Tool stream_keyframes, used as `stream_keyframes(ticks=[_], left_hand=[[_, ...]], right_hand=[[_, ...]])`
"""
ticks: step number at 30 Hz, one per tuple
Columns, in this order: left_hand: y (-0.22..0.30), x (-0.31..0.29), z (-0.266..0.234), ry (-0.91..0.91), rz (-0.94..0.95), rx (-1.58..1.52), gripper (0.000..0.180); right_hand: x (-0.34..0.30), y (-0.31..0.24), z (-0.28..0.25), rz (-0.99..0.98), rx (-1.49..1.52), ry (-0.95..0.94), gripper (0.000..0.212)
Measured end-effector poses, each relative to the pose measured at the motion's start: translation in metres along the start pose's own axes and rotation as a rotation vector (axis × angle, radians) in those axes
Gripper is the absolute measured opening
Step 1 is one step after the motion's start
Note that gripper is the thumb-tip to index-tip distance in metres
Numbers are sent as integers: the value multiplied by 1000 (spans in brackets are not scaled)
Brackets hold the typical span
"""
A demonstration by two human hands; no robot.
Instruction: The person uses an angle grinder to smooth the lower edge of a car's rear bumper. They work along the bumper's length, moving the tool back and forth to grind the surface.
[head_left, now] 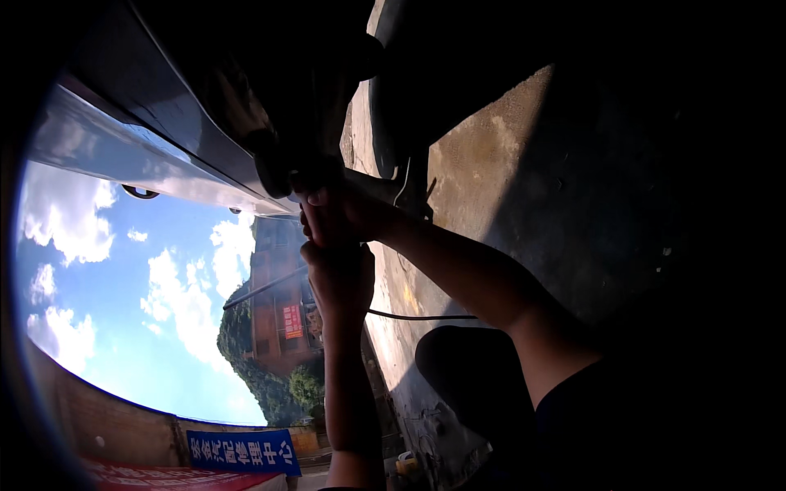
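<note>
Gripping a dark tool (282,168) against the glossy grey car body panel (155,123), both hands work overhead.
Right hand (340,213) clenches the tool's handle; left hand (340,278) closes just below it, a thin black cable (417,316) beside them.

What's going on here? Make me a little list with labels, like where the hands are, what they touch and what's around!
place: outdoors, camera tipped sideways, beside a car body
left hand: closed around a dark tool, too shadowed to name
right hand: just above the left, gripping the same dark spot under the car's edge
cable: thin, black, running from the hands across the concrete ground
tyre: dark, next to the hands
background: blue sky with clouds, red-brick building, blue banner
</note>
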State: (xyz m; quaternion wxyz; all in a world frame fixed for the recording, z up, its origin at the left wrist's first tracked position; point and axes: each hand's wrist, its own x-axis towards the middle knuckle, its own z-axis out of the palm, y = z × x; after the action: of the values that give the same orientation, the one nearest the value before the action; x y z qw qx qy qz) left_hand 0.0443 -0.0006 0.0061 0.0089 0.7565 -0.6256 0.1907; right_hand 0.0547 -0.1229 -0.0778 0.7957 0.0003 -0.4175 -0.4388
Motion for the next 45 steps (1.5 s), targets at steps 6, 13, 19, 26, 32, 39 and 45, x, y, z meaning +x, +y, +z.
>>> stream_keyframes(ticks=[6,13,19,26,32,39,45], left_hand=[[1,-1,8,-34,-144,168,57],[3,4,-6,-11,6,156,57],[-5,-2,2,4,-72,152,58],[5,10,-6,-35,-36,183,60],[-3,-5,-12,3,11,125,60],[-1,-4,-10,-34,-108,148,61],[-6,-8,-18,-18,42,43,63]], right_hand=[[-2,12,-11,110,14,129,38],[7,4,-4,5,35,-14,38],[-1,17,-5,52,-12,27,40],[6,5,2,38,75,125,38],[-3,6,17,1,32,86,37],[-2,9,11,54,10,148,42],[-5,4,20,-18,-64,101,40]])
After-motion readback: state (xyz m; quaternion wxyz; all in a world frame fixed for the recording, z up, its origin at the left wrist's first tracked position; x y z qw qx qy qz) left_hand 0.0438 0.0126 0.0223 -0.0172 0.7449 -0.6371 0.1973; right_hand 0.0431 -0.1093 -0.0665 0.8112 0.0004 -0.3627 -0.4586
